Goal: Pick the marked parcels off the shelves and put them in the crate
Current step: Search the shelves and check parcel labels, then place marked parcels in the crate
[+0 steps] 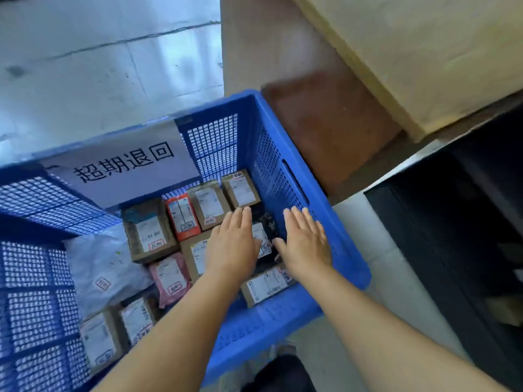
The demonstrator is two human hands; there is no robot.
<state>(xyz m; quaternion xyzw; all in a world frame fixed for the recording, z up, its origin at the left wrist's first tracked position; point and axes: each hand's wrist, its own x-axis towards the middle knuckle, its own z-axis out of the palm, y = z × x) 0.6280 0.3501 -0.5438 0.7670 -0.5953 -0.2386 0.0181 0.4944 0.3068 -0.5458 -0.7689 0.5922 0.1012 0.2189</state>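
Note:
A blue perforated crate point(285, 154) fills the lower left and holds several labelled parcels. Both my hands reach down into its right end. My left hand point(233, 244) lies flat with straight fingers on a brown cardboard parcel point(195, 256). My right hand point(307, 241) is flat too, fingers straight, beside a dark patterned parcel point(264, 230) that lies between the two hands. Around them sit a red parcel point(182, 216), a pink bag point(171, 278) and a white plastic bag point(104, 267). Each carries a white label with a red mark.
A white paper sign point(121, 165) with printed characters hangs on the crate's far wall. A brown wooden panel point(319, 114) and a pale board point(424, 52) stand to the right. A black shelf unit point(458, 236) is at far right. Grey floor point(85, 66) lies beyond.

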